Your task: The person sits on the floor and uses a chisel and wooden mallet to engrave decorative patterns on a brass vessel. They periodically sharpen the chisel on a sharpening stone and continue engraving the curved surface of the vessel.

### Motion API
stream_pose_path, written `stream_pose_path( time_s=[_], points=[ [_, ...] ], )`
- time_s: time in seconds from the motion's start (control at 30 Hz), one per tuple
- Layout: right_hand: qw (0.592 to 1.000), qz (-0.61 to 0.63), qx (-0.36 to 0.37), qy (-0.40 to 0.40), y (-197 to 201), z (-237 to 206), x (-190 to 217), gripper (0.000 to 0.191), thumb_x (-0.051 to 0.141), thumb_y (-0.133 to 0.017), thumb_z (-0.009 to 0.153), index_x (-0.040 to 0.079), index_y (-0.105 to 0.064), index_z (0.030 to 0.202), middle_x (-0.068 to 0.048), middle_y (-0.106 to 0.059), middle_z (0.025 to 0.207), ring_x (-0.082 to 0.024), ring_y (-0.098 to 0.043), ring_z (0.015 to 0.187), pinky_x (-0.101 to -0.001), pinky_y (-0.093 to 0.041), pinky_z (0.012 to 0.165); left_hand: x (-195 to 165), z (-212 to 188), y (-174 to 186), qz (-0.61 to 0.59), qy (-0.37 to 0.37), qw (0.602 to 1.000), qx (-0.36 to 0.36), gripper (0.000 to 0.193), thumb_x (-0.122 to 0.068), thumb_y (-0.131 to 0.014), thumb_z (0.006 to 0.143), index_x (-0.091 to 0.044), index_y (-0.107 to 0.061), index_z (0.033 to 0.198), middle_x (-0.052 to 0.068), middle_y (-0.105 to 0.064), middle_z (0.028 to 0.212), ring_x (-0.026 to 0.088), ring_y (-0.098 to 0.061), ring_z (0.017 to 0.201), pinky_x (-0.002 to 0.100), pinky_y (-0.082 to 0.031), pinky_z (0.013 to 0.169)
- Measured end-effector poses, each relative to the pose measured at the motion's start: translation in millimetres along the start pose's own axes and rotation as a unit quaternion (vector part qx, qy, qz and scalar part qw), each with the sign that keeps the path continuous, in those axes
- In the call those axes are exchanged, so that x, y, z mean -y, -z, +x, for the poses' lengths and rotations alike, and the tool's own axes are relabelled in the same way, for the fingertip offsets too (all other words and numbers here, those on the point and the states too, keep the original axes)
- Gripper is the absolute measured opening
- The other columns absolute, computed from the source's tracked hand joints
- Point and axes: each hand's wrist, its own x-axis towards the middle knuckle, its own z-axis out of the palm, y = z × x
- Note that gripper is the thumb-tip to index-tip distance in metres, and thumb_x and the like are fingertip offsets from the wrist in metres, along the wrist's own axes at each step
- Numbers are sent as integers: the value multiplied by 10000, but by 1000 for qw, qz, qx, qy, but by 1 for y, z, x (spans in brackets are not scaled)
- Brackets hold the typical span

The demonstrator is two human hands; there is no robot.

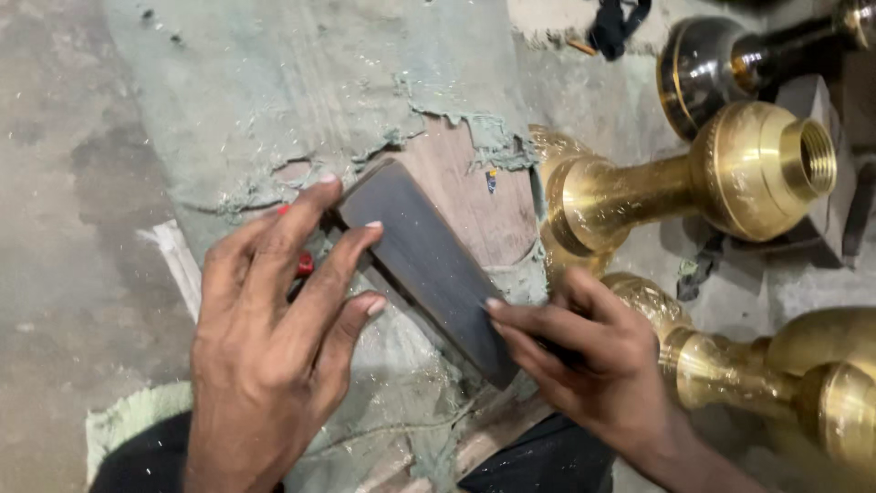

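Two hands grip the dark flat block [429, 265], seemingly stiff and heavy: left hand [274, 356] fingers spread at its ten-o'clock end, right hand [584, 361] pinching its four-o'clock end.

The scene is seen from a single head-worn camera, aimed steeply downward and held close above a worn, cloth-covered board [301, 82], with the left hand [274, 347] and right hand [593, 365] kept low in frame and brass pieces [693, 183] cut off at the right edge.
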Motion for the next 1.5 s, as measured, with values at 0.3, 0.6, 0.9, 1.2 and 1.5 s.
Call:
stream_pose_path(
  time_s=[0.3,0.6,0.9,1.2,1.5],
  points=[
    [1000,10,-3,-6,1,-7,1,291,97,-840,776,113,-805,1063,28,-466,709,-76,-439,593,-261,-323,490,7,-3,7,-39,-1,999,-8,529,-151,-789,834,-31,-663,1333,107,-609,1433,346,-603,1229,438,-527,1019],
    [1000,15,-15,9,-3,15,13,218,137,-817,812,118,-806,1029,27,-544,726,-72,-475,593,-240,-341,449,9,-3,12,-31,15,999,-6,546,-126,-779,824,-38,-641,1344,89,-638,1407,323,-614,1231,427,-526,1023],
    [999,28,-15,-19,4,21,29,240,96,-827,814,133,-805,1050,34,-554,723,-86,-499,614,-274,-397,476,4,-9,15,-37,15,999,-1,564,-121,-766,806,-46,-632,1349,80,-631,1415,311,-604,1240,410,-520,1034],
    [1000,7,-5,11,5,8,11,222,118,-842,781,136,-812,1000,31,-555,712,-72,-499,602,-263,-382,461,-3,-15,18,-51,11,999,-16,546,-110,-751,825,-34,-625,1350,89,-632,1411,313,-607,1244,408,-517,1037],
    [999,-24,-7,27,5,0,2,187,134,-864,779,149,-822,961,32,-531,679,-74,-476,579,-266,-352,439,-7,-19,19,-66,8,997,-30,527,-80,-745,830,-8,-628,1339,109,-633,1413,326,-612,1244,410,-519,1040]
  ],
)
